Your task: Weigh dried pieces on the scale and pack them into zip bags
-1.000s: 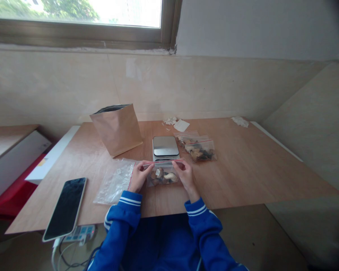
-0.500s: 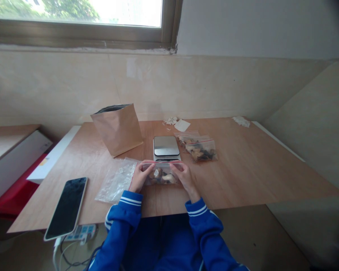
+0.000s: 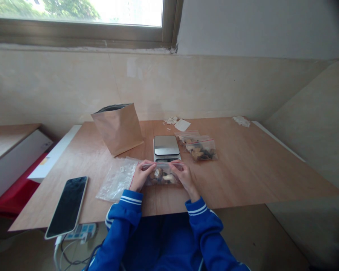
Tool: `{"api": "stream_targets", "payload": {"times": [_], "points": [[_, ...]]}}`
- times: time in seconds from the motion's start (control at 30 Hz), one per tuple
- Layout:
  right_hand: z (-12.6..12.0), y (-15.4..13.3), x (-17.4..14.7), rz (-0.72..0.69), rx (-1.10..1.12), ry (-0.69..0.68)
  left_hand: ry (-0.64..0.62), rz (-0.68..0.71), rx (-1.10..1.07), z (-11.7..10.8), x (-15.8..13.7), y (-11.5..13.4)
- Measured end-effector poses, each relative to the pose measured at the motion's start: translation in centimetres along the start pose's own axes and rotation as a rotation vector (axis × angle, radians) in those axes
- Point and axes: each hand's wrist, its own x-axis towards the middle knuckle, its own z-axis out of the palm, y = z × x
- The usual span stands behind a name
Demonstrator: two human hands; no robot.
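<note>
Between my hands is a clear zip bag [image 3: 166,178] with a red line along its top and brown and pale dried pieces inside, perhaps mushrooms. My left hand [image 3: 141,174] pinches its top edge on the left, and my right hand [image 3: 183,174] pinches the same edge on the right. Just beyond the bag sits a small digital scale [image 3: 166,146] with a bare metal plate, its front partly hidden. Flat clear plastic bags [image 3: 114,182] lie beside my left hand. Right of the scale, filled zip bags [image 3: 202,150] rest on the table.
An upright brown paper pouch [image 3: 120,130] stands open at the back left. A phone [image 3: 67,207] with a charging cable lies at the table's front left edge, above a power strip [image 3: 83,230]. Paper scraps [image 3: 182,125] and a crumpled tissue [image 3: 241,121] are near the wall.
</note>
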Motion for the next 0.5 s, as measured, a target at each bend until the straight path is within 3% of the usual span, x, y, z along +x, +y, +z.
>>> {"api": "stream_targets", "payload": {"times": [0.5], "points": [[-0.08, -0.03, -0.02, 0.0, 0.012, -0.03, 0.023, 0.069, 0.089, -0.08, 0.03, -0.25]]}}
